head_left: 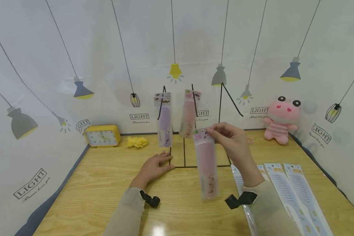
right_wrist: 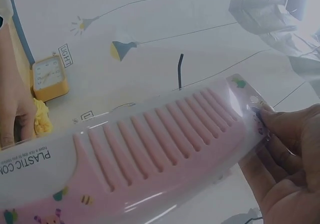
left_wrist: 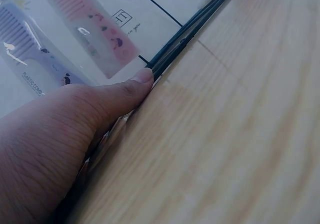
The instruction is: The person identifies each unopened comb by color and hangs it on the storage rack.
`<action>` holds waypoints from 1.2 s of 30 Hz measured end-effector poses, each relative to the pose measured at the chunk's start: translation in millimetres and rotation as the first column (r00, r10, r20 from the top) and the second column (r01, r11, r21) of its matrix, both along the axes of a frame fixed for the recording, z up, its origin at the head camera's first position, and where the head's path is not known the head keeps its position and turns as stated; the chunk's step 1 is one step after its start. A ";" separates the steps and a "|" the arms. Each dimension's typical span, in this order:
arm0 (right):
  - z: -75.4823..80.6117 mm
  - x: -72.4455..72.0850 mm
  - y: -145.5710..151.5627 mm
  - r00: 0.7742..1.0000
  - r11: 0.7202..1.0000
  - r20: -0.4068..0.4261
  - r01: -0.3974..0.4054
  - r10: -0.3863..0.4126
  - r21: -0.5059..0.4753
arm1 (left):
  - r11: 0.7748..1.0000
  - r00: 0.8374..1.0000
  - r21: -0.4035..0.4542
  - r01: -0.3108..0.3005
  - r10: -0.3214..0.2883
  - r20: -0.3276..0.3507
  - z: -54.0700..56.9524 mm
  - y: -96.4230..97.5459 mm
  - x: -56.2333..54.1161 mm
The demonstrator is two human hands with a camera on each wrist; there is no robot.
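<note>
My right hand (head_left: pixel 234 141) pinches the top corner of a clear packet holding a pink plastic comb (head_left: pixel 206 164), which hangs upright over the table. In the right wrist view the comb's long teeth and printed handle show through the film. My left hand (head_left: pixel 153 167) rests on the table with its fingertips at the base of a black wire rack (head_left: pixel 191 167). From the rack's left hook hang packaged purple combs (head_left: pixel 165 121); a packaged pink comb (head_left: pixel 188 114) hangs from the middle one. The right hook (head_left: pixel 232 100) carries nothing.
Several packaged blue combs (head_left: pixel 278 183) lie at the right, partly under my right forearm. Along the back stand a yellow alarm clock (head_left: pixel 102 136), a bundle of yellow cord (head_left: pixel 136 142) and a pink plush toy (head_left: pixel 281 119). A printed cloth backdrop (head_left: pixel 194 39) encloses the table.
</note>
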State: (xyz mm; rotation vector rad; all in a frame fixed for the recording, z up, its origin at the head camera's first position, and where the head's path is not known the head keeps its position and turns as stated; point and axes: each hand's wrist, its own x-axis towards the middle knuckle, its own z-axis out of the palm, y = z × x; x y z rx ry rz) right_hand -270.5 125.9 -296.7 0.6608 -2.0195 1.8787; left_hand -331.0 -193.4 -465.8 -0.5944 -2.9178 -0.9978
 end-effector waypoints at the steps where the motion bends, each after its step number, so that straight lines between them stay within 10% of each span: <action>1: 0.9 -1.1 -1.8 1.000 1.000 -0.007 0.010 -0.010 -0.004 | 1.000 1.000 -0.001 0.000 0.000 0.002 -0.8 -0.3 -0.3; 36: 7.1 -54.0 -32.3 0.977 0.986 -0.130 0.160 -0.166 -0.055 | 0.999 1.000 -0.036 -0.012 0.011 -0.012 -3.8 -1.9 -3.2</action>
